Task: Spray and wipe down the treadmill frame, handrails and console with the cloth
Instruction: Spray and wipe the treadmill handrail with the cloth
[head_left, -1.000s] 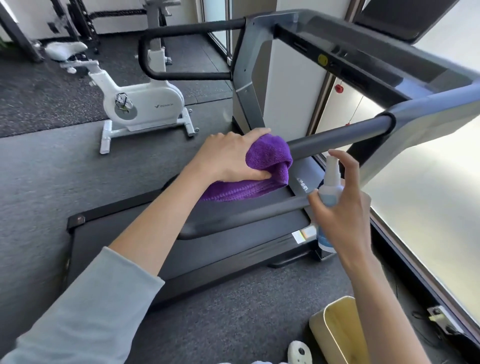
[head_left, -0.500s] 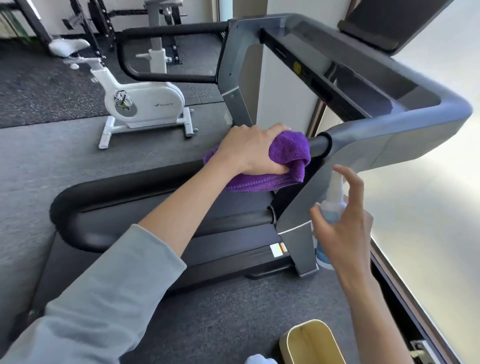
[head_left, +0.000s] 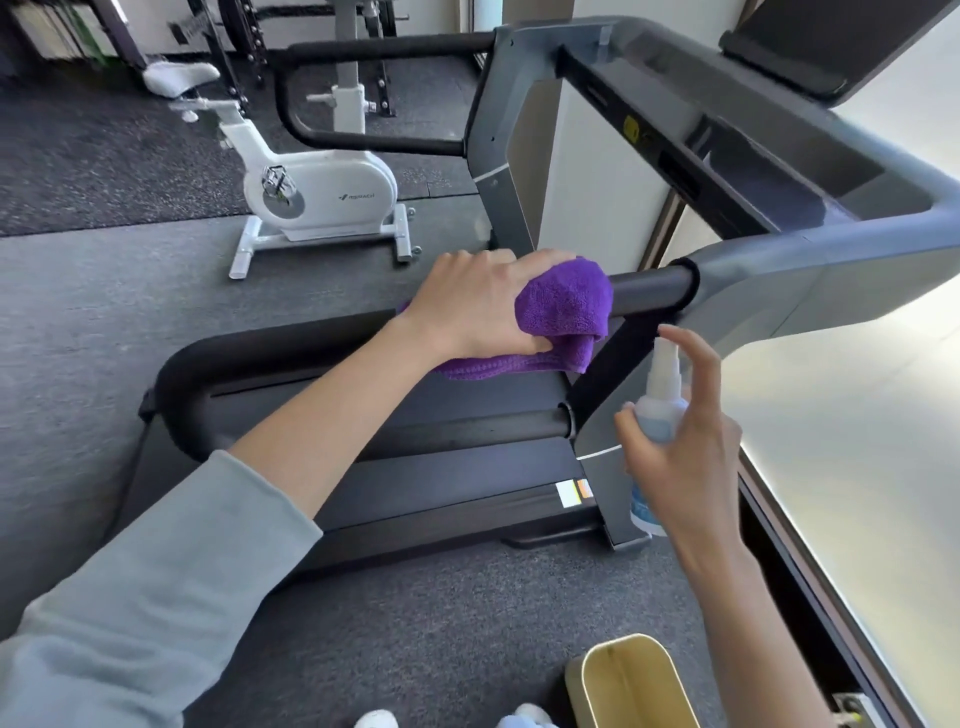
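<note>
My left hand presses a folded purple cloth around the near black handrail of the grey treadmill, close to where the rail meets the grey frame. My right hand holds a small white spray bottle upright below the rail, index finger raised over the nozzle. The console slopes up at the top right. The far handrail loops at the top centre. The belt deck lies under my left forearm.
A white exercise bike stands on the grey floor mat beyond the treadmill. A beige bin sits by my feet at the bottom. A bright window wall runs along the right. Weight racks stand at the top left.
The cloth and my left hand slid along the near handrail toward the frame joint, then held about there. My right hand stayed under the rail with the bottle.
</note>
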